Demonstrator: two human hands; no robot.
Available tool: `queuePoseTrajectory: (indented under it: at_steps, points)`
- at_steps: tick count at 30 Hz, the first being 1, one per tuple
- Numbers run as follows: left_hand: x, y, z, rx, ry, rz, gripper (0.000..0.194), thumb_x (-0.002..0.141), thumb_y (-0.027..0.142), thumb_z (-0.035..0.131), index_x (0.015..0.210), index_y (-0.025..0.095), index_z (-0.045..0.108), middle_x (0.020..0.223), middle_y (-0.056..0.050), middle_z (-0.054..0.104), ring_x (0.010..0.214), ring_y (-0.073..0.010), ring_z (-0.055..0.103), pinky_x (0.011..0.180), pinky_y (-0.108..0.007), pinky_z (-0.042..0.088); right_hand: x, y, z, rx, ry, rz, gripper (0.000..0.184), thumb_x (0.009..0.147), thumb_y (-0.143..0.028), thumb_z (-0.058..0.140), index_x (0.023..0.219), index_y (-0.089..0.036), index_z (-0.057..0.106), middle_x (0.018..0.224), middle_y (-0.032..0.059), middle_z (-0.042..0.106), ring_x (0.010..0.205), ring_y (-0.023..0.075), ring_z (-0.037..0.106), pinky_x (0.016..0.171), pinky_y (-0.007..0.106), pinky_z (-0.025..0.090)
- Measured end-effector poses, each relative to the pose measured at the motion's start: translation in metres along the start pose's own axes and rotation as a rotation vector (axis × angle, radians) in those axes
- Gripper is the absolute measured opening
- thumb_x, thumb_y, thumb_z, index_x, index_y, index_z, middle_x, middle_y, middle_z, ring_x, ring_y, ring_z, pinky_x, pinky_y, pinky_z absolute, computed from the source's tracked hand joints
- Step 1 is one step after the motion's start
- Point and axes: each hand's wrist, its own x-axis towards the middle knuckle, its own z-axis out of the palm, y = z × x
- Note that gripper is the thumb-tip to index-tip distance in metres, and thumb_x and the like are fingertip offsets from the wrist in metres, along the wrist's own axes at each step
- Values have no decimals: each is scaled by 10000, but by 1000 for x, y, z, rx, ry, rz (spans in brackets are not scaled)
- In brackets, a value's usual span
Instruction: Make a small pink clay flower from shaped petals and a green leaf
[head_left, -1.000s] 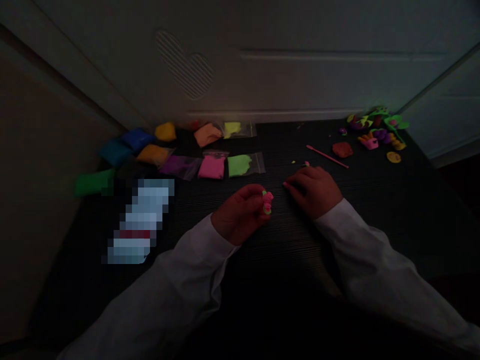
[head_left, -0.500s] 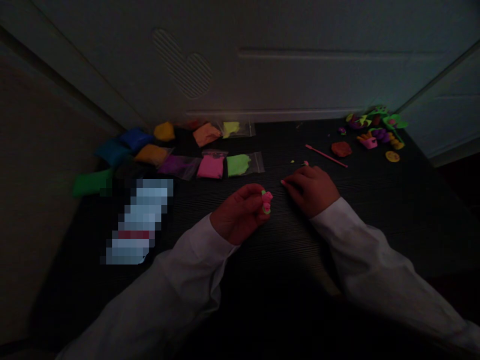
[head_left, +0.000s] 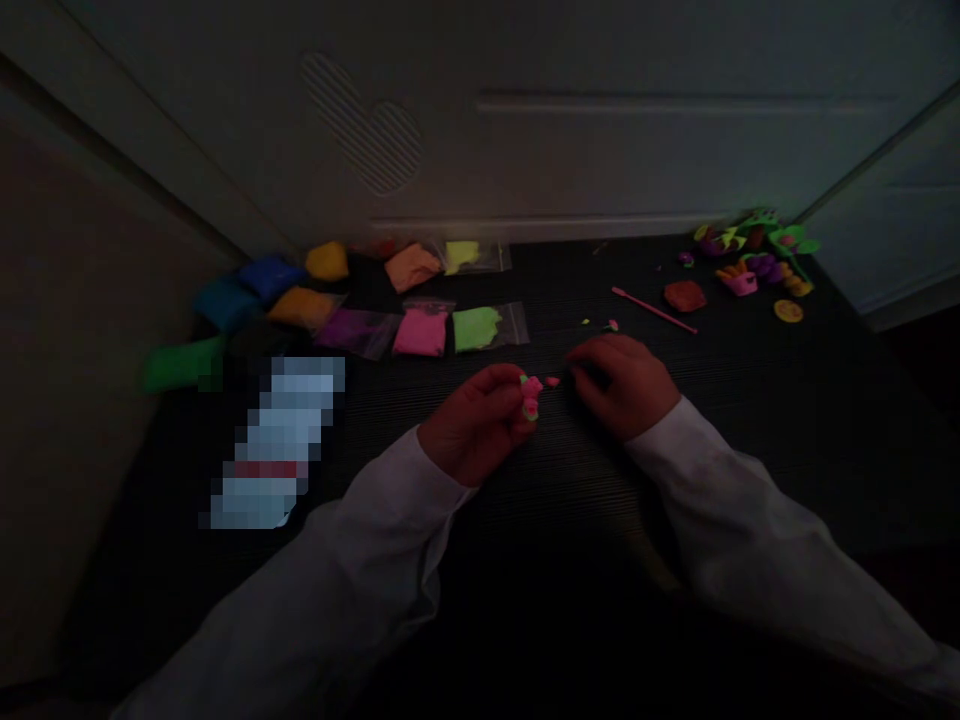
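Note:
My left hand [head_left: 480, 425] is closed in a pinch on a small pink clay flower piece with green edges [head_left: 531, 398], held just above the dark table. A tiny reddish-pink bit of clay [head_left: 552, 382] lies right beside it, in the gap between my two hands. My right hand [head_left: 626, 385] rests on the table with its fingers curved, thumb and forefinger apart and nothing visible between them. Beyond its knuckles lie a small pink-and-green clay bit [head_left: 612, 325] and a green crumb [head_left: 586, 321].
A pink modelling stick [head_left: 654, 310] and a red-brown clay lump [head_left: 684, 296] lie past my right hand. Small clay figures [head_left: 761, 265] cluster at the back right. Bags of coloured clay [head_left: 421, 331] line the back left, near a phone with a blurred screen [head_left: 289, 430].
My right hand's fingertips have drawn slightly right and come apart. The reddish-pink bit now shows between the hands. My left hand still holds the flower piece, shifted only slightly.

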Motion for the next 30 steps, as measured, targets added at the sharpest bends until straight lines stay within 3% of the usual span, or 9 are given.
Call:
queuePoseTrajectory:
  at_steps: [11, 22, 25, 30]
  points:
    - [2, 3, 2, -4, 49, 42, 181, 602, 79, 635, 747, 152, 556, 597, 37, 562, 529, -53, 500, 482, -171, 368, -1, -11, 3, -84, -97, -107, 280, 767, -373, 451, 958, -210, 576, 930, 48, 591, 871, 208, 503, 754, 351, 303]
    - [2, 2, 2, -5, 33, 38, 148, 631, 84, 602, 750, 157, 552, 612, 28, 567, 529, -52, 499, 481, -172, 364, 3, -16, 9, -62, -120, -54, 193, 763, -261, 434, 835, -168, 587, 846, 62, 583, 815, 184, 507, 747, 338, 353]
    - [2, 2, 1, -4, 31, 32, 158, 622, 87, 612, 751, 157, 555, 615, 27, 568, 537, -55, 504, 488, -171, 375, 2, -17, 5, 75, -67, -68, 188, 767, -242, 440, 849, -163, 590, 848, 59, 589, 815, 167, 516, 760, 327, 371]
    - [0, 3, 1, 4, 24, 15, 168, 618, 88, 623, 757, 158, 558, 631, 28, 570, 567, -58, 518, 518, -172, 405, -2, -23, -10, 531, -29, -51, 165, 751, -254, 495, 860, -173, 590, 806, 30, 606, 730, 122, 537, 683, 277, 424]
